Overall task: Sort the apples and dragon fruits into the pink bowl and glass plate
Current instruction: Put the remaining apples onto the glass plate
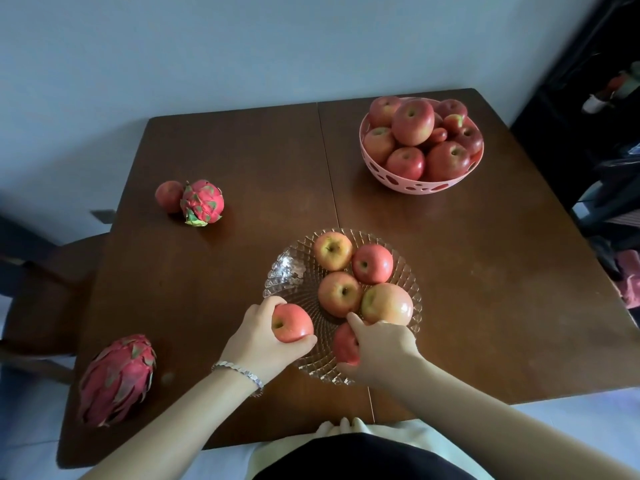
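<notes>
Left hand [258, 337]: fingers curled round an apple [292, 322] at the plate's [287, 268] near-left rim. Right hand [381, 348]: fingers grip a second apple [344, 344] at the near edge. Advice: lift both clear and place them gently on the heaped bowl [415, 185], as the pile may roll.

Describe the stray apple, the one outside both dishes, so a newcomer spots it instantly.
On the brown table, look to the far left side, where the smaller dragon fruit lies. The apple sits just left of it, the only apple on bare wood, outside the pink bowl and glass plate.
</notes>
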